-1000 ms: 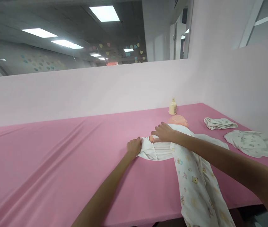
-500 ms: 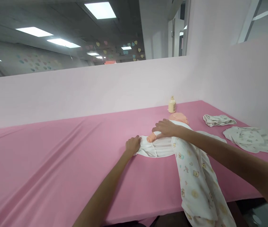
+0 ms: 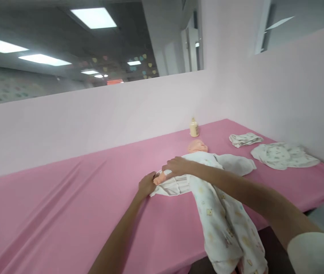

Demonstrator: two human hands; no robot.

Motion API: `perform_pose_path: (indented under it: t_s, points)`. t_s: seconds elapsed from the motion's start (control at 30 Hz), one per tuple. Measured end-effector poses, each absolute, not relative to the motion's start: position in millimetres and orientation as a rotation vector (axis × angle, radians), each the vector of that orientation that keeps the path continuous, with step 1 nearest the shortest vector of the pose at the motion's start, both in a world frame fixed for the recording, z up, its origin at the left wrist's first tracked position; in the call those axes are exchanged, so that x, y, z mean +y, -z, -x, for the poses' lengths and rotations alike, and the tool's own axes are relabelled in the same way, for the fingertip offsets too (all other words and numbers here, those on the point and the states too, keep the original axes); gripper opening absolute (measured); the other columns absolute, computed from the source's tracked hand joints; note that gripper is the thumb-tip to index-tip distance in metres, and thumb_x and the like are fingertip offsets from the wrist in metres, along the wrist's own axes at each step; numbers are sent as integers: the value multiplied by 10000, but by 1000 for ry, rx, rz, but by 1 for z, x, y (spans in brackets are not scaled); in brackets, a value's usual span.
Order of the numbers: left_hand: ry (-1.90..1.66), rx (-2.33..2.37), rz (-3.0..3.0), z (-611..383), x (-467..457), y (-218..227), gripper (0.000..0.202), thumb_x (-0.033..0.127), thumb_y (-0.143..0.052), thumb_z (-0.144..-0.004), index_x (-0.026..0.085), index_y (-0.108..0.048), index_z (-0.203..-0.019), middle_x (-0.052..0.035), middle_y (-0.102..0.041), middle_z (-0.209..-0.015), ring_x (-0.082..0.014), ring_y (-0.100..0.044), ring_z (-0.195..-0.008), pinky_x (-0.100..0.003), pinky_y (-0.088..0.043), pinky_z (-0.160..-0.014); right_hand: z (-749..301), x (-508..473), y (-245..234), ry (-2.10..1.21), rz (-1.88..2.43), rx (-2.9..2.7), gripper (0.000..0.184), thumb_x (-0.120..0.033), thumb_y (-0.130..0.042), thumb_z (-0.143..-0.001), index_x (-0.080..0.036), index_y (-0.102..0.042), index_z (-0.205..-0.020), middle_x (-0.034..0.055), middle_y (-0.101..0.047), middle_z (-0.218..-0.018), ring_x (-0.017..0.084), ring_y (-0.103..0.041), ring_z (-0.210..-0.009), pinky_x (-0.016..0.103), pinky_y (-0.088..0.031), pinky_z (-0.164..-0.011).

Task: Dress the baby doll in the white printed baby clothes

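Observation:
A baby doll lies on the pink-covered table, its head toward the wall. A white garment with small bear prints covers its body, and the lower part hangs over the front edge. My right hand is closed round the doll's arm, whose hand points left. Beneath that arm stretches a white sleeve. My left hand grips the sleeve's far end, close to the doll's hand; its fingers are partly hidden. The garment's other sleeve is spread out to the right.
A pale yellow pump bottle stands by the wall behind the doll's head. To the right lie a folded printed cloth and a looser printed cloth. The pink sheet has creases on the left.
My right hand and the doll's arm have come nearer to my left hand, along the sleeve. The view has turned to the right.

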State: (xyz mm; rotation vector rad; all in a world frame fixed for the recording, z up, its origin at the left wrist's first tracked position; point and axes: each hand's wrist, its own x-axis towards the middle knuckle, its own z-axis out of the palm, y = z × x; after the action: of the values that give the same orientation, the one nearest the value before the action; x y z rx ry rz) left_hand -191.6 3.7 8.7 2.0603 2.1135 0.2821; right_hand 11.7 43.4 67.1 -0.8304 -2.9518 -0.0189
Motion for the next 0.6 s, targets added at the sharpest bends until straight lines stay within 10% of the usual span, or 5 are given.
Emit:
perform_pose_path:
  t_s: [0.2,0.4,0.6]
  points:
    - [-601,1690,-1669,210,-6,-30,358,505,-424,-804,184,-571,-866,4,-587,-701,-160,-527,-616,-259,-396,-558,-39,31,-86,-245,911,-2375,256,-378,-471,-943,-200,-644,-881,29,-661,-915,153,-581,-821,274,-384,-763]
    - [-1010,2006,-1751,198,-18,-64,332,409,-447,-756,195,-610,-951,-62,-672,-972,-231,-624,-912,-335,-481,-822,-205,11,-57,-102,1707,-1627,303,-209,-326,-912,-169,-583,-756,45,-588,-766,160,-509,-702,273,-325,-631]
    - [-862,1549,-2223,69,-13,-102,271,298,-384,-826,210,-609,-949,-50,-668,-1068,-208,-615,-981,-328,-493,-865,-307,-8,3,-192,2178,-1588,340,-395,-414,-916,-122,-609,-862,165,-627,-940,294,-579,-922,351,-383,-734]
